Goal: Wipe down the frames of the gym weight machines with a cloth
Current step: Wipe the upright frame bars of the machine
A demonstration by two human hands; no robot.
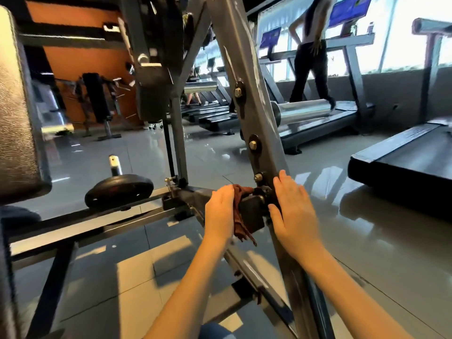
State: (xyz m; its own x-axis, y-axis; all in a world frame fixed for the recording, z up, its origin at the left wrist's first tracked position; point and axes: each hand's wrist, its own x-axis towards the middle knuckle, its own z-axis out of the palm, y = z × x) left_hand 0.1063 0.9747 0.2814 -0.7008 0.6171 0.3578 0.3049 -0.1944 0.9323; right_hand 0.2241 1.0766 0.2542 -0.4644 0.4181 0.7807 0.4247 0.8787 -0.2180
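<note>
While left hand [219, 211] holds one cloth [241, 216], right hand [294, 215] rests on frame [267, 148].

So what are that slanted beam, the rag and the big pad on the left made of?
The slanted beam looks like grey-painted steel: flat faces, scuffed paint, hex bolts. The rag seems to be thin fabric, reddish-brown, hanging in limp folds. The pad appears to be dark vinyl or leather, going by its grainy sheen.
</note>
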